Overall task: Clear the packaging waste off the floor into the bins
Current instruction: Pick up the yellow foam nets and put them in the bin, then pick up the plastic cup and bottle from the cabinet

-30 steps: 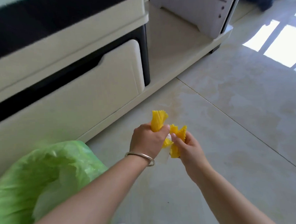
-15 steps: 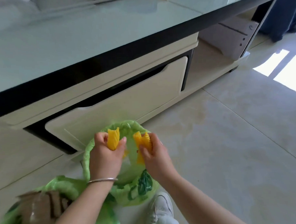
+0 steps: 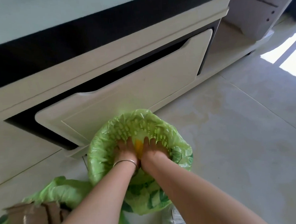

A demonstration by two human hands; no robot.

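Green plastic fills the lower centre of the frame: a bin liner [image 3: 173,144] stretched over the mouth of a bin that stands on the tiled floor [image 3: 231,141], just in front of the pale drawer [image 3: 125,94] of a low cabinet. Both hands are plunged into that mouth, side by side. The left hand [image 3: 124,151], with a silver bangle [image 3: 125,162] at its wrist, and the right hand [image 3: 153,150] press together around a scrap of yellow packaging [image 3: 138,146], which shows only as a narrow strip between them, down inside the liner.

The fingers point downward into the bag and look fairly straight, pushing rather than clutching, but their tips are sunk in the crumpled plastic; whether either grip is clenched on the yellow piece or merely pressed against it cannot be told from this view.

The step in hand appears to be the deposit itself: the yellow waste is inside the bin, being stuffed down. The next move likely calls for letting the piece go, drawing both hands straight up without dragging the liner off the rim, then turning to whatever waste remains.

At the lower left of the frame a second green bag [image 3: 62,190] lies slumped on the floor, with a brown parcel wrapped in glossy tape [image 3: 27,221] resting against it. A white shoe [image 3: 173,220] shows at the bottom edge.
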